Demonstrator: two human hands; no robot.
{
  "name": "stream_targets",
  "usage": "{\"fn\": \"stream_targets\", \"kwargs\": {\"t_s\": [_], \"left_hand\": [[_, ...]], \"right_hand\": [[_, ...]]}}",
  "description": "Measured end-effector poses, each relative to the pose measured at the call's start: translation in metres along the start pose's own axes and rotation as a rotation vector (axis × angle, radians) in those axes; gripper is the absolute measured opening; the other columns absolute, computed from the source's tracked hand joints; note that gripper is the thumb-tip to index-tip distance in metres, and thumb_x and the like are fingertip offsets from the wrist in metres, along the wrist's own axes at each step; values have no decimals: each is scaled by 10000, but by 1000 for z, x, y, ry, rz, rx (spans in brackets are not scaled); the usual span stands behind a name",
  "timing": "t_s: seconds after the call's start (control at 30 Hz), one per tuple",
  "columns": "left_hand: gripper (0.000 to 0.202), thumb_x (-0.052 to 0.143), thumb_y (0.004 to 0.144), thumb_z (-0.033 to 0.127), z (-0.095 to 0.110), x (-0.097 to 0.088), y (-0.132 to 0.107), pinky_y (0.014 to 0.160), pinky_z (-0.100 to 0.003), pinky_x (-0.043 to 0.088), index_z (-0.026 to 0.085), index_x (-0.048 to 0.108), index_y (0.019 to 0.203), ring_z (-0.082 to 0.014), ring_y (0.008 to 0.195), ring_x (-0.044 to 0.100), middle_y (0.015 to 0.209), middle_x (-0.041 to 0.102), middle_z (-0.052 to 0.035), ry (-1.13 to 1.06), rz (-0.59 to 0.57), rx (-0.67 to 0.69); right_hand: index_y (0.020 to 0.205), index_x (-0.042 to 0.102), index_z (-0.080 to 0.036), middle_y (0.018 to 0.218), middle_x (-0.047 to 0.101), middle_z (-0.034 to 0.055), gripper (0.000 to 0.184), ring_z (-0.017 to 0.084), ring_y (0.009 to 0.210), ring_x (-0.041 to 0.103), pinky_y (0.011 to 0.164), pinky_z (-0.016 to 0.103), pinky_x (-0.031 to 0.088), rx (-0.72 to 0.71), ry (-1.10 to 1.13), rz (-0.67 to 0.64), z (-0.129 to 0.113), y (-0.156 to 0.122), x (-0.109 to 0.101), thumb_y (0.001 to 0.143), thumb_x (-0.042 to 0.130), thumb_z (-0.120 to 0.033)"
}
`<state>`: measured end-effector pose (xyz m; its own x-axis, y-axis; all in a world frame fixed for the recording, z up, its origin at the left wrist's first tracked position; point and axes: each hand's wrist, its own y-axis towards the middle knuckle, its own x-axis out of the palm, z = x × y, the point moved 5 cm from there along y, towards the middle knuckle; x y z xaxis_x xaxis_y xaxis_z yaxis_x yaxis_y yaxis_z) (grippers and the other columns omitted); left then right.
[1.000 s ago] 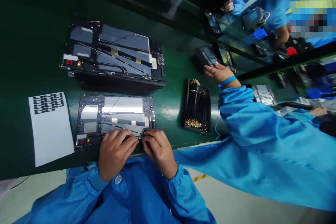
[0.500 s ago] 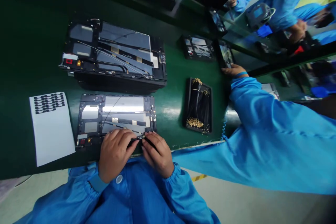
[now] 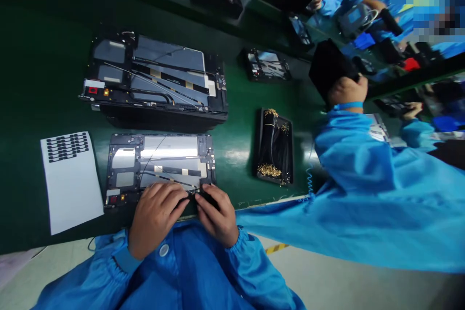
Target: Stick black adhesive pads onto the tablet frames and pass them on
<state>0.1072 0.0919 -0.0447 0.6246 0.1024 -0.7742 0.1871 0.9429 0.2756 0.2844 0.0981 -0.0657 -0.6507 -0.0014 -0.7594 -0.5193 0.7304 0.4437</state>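
Note:
An opened tablet housing (image 3: 169, 147) with a silvery interior, flat cables and a thin black wire lies on the green bench in front of me. My left hand (image 3: 156, 218) bends over its lower edge, thumb and fingers pinched together. Close beside it, my right hand (image 3: 220, 215) pinches at the same edge, towards the lower right corner. The two sets of fingertips almost meet at a tiny dark part with a light spot. My fingers cover most of that part, so its kind cannot be told.
Behind lies a stack of opened tablets (image 3: 167, 75). A white sheet with black stickers (image 3: 72, 181) is at left. To the right stands a black tray (image 3: 259, 150) of black cables with gold ends. A co-worker's hand (image 3: 347, 92) holds a dark slab beyond it.
My hands stay at the tablet's lower edge with only slight finger shifts. At right, the co-worker's hand has lifted a dark slab and moved right with it.

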Motion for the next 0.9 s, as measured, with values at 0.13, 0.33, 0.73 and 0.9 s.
{"fn": "stream_targets", "kwargs": {"t_s": [0.13,0.33,0.73,0.9], "left_hand": [[135,587,970,210,5,-3,-2,833,-357,459,232,711,1019,-192,960,641,1067,739,-18,78,64,88],[158,583,970,197,10,-4,-3,789,-344,453,225,729,1022,-198,916,629,1027,747,-19,159,95,153],[198,538,972,156,14,6,-6,763,-367,460,194,718,1045,-231,913,634,1043,743,-60,262,64,249],[341,694,888,190,4,-22,-20,921,-383,505,242,655,1223,-238,1078,651,1170,719,-61,246,177,116]], "right_hand": [[1368,594,-208,1198,688,148,478,274,1167,673,948,476,623,5,32,74,5,-9,-2,903,632,-106],[1336,617,-171,1138,709,140,450,264,1143,684,971,458,624,-16,16,117,2,-5,-2,895,635,-86],[1428,554,-156,1149,675,142,561,264,1168,653,1002,457,601,-90,-48,87,-3,0,0,879,650,-93],[1515,442,-260,1479,491,154,637,311,1352,520,1052,541,532,116,-29,77,4,-2,-8,918,645,-168]]}}
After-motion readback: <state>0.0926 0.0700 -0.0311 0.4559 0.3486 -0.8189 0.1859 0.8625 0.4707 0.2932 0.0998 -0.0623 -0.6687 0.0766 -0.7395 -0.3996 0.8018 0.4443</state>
